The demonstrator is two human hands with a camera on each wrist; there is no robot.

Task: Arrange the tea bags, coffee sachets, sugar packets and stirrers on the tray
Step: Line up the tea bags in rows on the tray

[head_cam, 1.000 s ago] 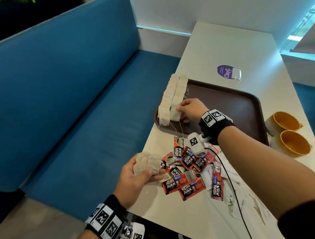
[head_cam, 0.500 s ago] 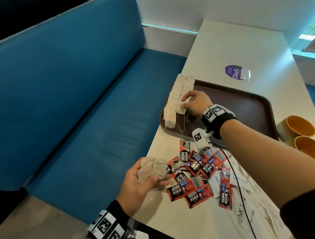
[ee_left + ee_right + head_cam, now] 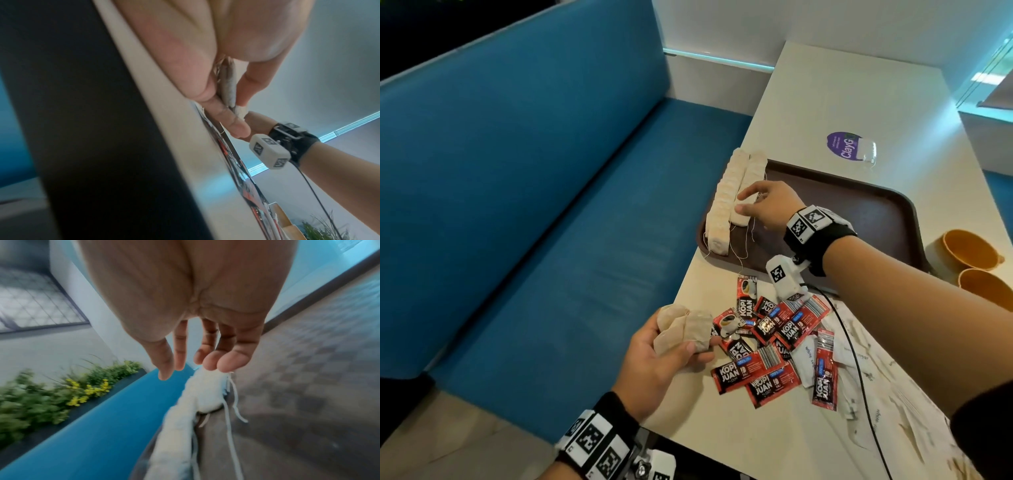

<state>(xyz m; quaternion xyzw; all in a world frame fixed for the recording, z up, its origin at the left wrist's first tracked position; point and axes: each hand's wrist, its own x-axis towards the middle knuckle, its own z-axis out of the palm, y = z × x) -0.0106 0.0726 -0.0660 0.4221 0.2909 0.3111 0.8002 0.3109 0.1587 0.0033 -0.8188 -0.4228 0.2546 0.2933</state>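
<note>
Two tea-bag rows (image 3: 732, 198) hug tray (image 3: 859, 212) left rim (rest bare).

We see a cream table (image 3: 842, 102) running from the upper right of the frame down to the lower right, beside a blue bench seat (image 3: 571, 260) on the left. On it, near mid-frame, lies a dark brown tray (image 3: 859, 212); above the tray sits a purple sticker (image 3: 842, 145), and at the right edge two orange cups (image 3: 969, 253). Below the tray, a loose heap of red coffee sachets (image 3: 774, 342) lies touching white sugar packets (image 3: 808, 363), with more white packets scattered toward the lower right.
</note>
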